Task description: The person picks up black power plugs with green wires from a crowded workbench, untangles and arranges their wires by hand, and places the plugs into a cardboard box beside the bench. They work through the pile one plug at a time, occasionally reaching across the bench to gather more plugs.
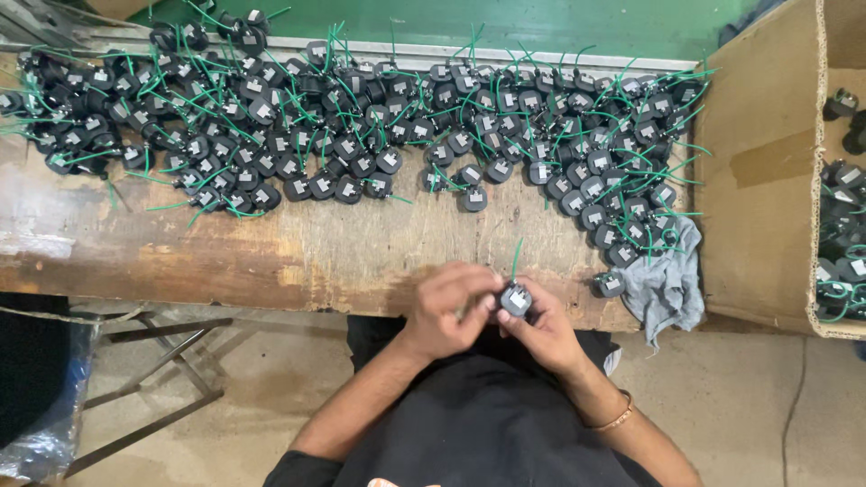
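Observation:
Both my hands meet at the near edge of a worn wooden bench (271,252). Between them is one small round black part (516,298) with a pale square label and a green wire sticking up. My left hand (451,302) grips it from the left with curled fingers. My right hand (546,329) holds it from below and the right. A bangle sits on my right wrist. Farther back on the bench lies a wide heap of the same black parts with green wires (361,117).
A grey rag (667,280) lies at the bench's right end beside one stray part (610,284). A cardboard box (767,162) on the right holds more parts. A metal frame (153,361) stands on the floor at lower left.

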`<state>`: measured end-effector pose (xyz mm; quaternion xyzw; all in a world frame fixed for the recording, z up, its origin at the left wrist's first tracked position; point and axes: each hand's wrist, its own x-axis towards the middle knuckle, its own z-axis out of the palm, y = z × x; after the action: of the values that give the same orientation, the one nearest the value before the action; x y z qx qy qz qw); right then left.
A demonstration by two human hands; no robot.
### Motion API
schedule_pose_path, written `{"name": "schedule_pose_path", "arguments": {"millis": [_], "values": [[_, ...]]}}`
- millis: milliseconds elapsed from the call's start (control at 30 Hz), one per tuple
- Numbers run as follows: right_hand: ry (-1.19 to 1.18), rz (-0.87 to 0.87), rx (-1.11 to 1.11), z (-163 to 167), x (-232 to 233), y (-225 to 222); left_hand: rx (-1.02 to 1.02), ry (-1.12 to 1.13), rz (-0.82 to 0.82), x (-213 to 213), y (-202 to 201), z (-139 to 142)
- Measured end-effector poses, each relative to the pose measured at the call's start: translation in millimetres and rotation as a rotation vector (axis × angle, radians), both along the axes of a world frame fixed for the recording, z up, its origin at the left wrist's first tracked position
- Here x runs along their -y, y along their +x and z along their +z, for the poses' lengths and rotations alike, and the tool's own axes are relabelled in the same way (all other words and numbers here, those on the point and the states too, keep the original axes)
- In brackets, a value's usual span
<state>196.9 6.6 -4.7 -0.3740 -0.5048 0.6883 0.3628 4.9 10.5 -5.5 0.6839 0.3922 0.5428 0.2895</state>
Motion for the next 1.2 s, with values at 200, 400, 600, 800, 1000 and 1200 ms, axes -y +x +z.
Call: {"name": "schedule_pose_path", "arguments": {"millis": [200,400,600,800,1000,1200], "values": [[0.355,0.124,0.357,1,0,-8,0.213,-0.237,-0.166,-4,0,-4],[0.523,-0.199,0.42,4,-3,-4,0.117,0.028,-0.203,-3,-9,-7],[0.599,-0.21,0.491,1,4,-8,0.513,-0.412,-0.137,7,22,-12],[0.616,-0.184,0.407,1,7,-9,0.115,0.039,0.14,-7,-6,2],[0.14,-0.086,0.12,-4,6,-5,-0.188,-0.081,0.58,-57,-60,22],[0.198,0.022,0.123,-4,5,1,-0.049,0.049,0.637,-50,-57,14]]}}
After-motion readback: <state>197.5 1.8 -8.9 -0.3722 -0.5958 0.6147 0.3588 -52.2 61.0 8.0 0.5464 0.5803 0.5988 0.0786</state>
